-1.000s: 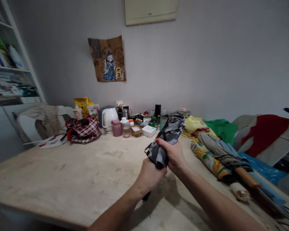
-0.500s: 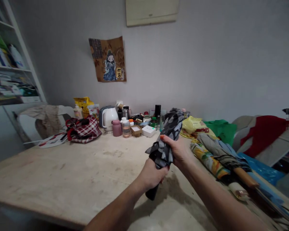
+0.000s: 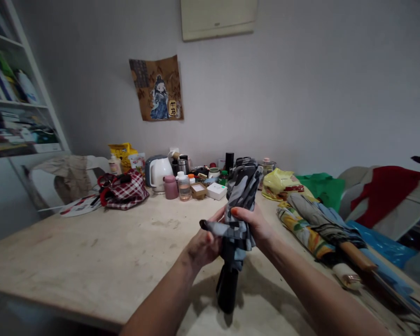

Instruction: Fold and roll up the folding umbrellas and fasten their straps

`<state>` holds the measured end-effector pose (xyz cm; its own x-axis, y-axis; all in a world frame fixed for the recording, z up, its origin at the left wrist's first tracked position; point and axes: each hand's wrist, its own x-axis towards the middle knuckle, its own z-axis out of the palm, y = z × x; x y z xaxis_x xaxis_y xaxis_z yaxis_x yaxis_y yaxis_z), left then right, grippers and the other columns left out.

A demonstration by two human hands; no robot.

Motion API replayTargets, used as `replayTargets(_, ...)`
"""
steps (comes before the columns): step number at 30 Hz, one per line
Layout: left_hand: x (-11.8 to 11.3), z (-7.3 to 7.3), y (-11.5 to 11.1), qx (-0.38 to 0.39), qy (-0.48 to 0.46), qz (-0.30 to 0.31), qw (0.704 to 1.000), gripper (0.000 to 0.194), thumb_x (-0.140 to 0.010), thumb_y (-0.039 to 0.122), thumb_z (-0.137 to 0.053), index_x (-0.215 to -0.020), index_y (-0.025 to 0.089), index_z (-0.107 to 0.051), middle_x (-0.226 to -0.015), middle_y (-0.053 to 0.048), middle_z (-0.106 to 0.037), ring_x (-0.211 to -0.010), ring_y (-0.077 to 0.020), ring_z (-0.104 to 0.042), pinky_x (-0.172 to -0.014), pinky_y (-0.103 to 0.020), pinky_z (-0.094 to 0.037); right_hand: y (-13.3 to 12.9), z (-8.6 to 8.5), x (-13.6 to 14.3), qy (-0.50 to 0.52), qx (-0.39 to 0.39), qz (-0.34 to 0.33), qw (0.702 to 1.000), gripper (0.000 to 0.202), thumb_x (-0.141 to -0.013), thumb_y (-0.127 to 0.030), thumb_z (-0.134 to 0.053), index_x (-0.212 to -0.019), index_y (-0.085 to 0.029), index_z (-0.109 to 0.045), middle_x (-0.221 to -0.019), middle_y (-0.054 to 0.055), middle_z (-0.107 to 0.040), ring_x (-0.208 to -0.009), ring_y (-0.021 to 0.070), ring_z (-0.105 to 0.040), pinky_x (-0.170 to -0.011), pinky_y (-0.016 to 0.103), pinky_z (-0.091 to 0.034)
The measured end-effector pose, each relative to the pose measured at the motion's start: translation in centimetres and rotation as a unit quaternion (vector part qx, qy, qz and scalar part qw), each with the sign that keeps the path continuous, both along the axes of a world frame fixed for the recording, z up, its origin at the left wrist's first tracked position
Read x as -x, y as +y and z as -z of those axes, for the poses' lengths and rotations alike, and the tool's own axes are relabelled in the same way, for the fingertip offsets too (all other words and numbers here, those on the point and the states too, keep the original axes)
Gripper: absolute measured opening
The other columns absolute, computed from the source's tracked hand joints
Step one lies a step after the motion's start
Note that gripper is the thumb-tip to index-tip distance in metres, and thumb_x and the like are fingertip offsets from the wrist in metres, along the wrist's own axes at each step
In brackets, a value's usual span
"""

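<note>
Brown rectangular paper poster (image 3: 145, 91) | cream oblong plaque (image 3: 172, 108) on it reads "午马" | yellow plastic bag (image 3: 279, 179): red lettering illegible

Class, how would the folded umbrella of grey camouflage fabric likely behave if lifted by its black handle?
The grey camouflage fabric umbrella should stay fairly stiff lengthwise, as its bundle looks straight. It may flop near the bottom, where loose folds bulge and the grey strap juts out. The smooth-looking black handle might slip slightly.

White shelves (image 3: 21, 103) stand left of a plain grey wall (image 3: 301, 93)
</note>
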<state>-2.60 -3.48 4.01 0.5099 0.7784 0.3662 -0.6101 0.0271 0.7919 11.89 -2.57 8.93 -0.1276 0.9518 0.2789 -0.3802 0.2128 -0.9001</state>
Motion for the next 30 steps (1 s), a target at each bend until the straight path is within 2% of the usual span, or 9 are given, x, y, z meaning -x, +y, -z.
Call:
replayTargets(3,-0.2,-0.4,0.2,0.051,-0.046,0.028,0.997,0.105,-0.059,0.081,-0.067,-0.138,0.014,-0.049,-0.127,-0.017,-0.061,-0.120,-0.0318,-0.056,-0.098,-0.039,-0.045,0.0,0.1,-0.4,0.024,-0.014,-0.048,0.998,0.034,-0.051,-0.036,-0.081,-0.076,-0.017,-0.068,-0.071,0.003,-0.068,-0.058,0.0161,-0.059,-0.057,0.028,-0.052)
replayTargets(6,-0.9,-0.3,0.2,0.077,-0.033,0.045,0.995,0.091,-0.070,0.080,-0.060,-0.131,0.012,-0.054,-0.115,-0.016,-0.066,-0.108,-0.0300,-0.064,-0.095,-0.042,-0.048,0.4,0.5,-0.7,0.029,-0.021,-0.061,0.997,0.036,-0.052,-0.037,-0.081,-0.078,-0.016,-0.069,-0.073,0.003,-0.068,-0.060,0.0150,-0.059,-0.057,0.027,-0.051)
replayTargets(9,-1.5,0.4,-0.3,0.045,-0.009,0.055,0.997,0.090,-0.060,0.077,-0.070,-0.124,0.016,-0.057,-0.100,-0.011,-0.070,-0.087,-0.0264,-0.069,-0.085,-0.042,-0.052,0.8,0.8,-0.7,-0.002,-0.026,-0.075,0.997,0.039,-0.051,-0.037,-0.083,-0.079,-0.015,-0.066,-0.068,0.002,-0.064,-0.057,0.0142,-0.056,-0.052,0.025,-0.049)
replayTargets(12,-1.4,0.7,-0.7,0.030,0.031,0.053,0.998,0.085,-0.054,0.068,-0.081,-0.119,0.017,-0.059,-0.087,-0.009,-0.071,-0.073,-0.0230,-0.069,-0.071,-0.035,-0.053,0.9,0.9,-0.5,-0.031,-0.025,-0.090,0.995,0.043,-0.049,-0.037,-0.085,-0.080,-0.015,-0.064,-0.069,0.002,-0.065,-0.058,0.0142,-0.057,-0.054,0.025,-0.049)
replayTargets(15,-1.1,0.4,-0.7,0.046,0.072,0.052,0.995,0.080,-0.057,0.062,-0.083,-0.115,0.012,-0.061,-0.082,-0.012,-0.071,-0.069,-0.0239,-0.069,-0.064,-0.031,-0.052,0.7,0.6,-0.5,-0.065,-0.025,-0.112,0.991,0.043,-0.049,-0.035,-0.086,-0.080,-0.015,-0.065,-0.072,0.003,-0.067,-0.062,0.0163,-0.061,-0.058,0.027,-0.051)
replayTargets(20,-0.8,0.3,-0.3,0.053,0.107,0.074,0.990,0.073,-0.060,0.067,-0.079,-0.099,0.007,-0.064,-0.077,-0.016,-0.071,-0.066,-0.0241,-0.069,-0.064,-0.033,-0.054,0.1,0.1,-0.8,-0.051,-0.025,-0.188,0.980,0.037,-0.053,-0.038,-0.084,-0.077,-0.014,-0.070,-0.073,0.007,-0.069,-0.063,0.0181,-0.063,-0.059,0.028,-0.052)
replayTargets(23,-1.0,0.8,-0.3,0.072,0.096,0.069,0.990,0.074,-0.054,0.065,-0.083,-0.098,0.011,-0.063,-0.074,-0.011,-0.070,-0.060,-0.0205,-0.067,-0.058,-0.031,-0.054,-0.1,-0.1,-0.9,-0.048,-0.031,-0.219,0.974,0.037,-0.051,-0.037,-0.085,-0.077,-0.013,-0.072,-0.075,0.006,-0.070,-0.065,0.0169,-0.063,-0.061,0.027,-0.052)
replayTargets(27,-1.4,1.1,-0.3,0.083,0.078,0.029,0.993,0.068,-0.051,0.063,-0.085,-0.090,0.013,-0.061,-0.065,-0.002,-0.063,-0.051,-0.0132,-0.059,-0.050,-0.024,-0.050,0.1,-0.4,-0.9,-0.042,-0.025,-0.197,0.979,0.044,-0.045,-0.034,-0.087,-0.080,-0.013,-0.072,-0.079,0.004,-0.070,-0.069,0.0165,-0.063,-0.068,0.028,-0.053)
replayTargets(30,-1.4,0.8,0.0,0.103,0.105,0.000,0.989,0.063,-0.058,0.069,-0.078,-0.083,0.015,-0.058,-0.057,-0.001,-0.060,-0.042,-0.0125,-0.054,-0.041,-0.023,-0.043,0.6,-1.0,-1.1,-0.082,-0.029,-0.112,0.990,0.045,-0.048,-0.037,-0.086,-0.083,-0.013,-0.069,-0.081,0.005,-0.071,-0.072,0.0175,-0.063,-0.071,0.031,-0.053)
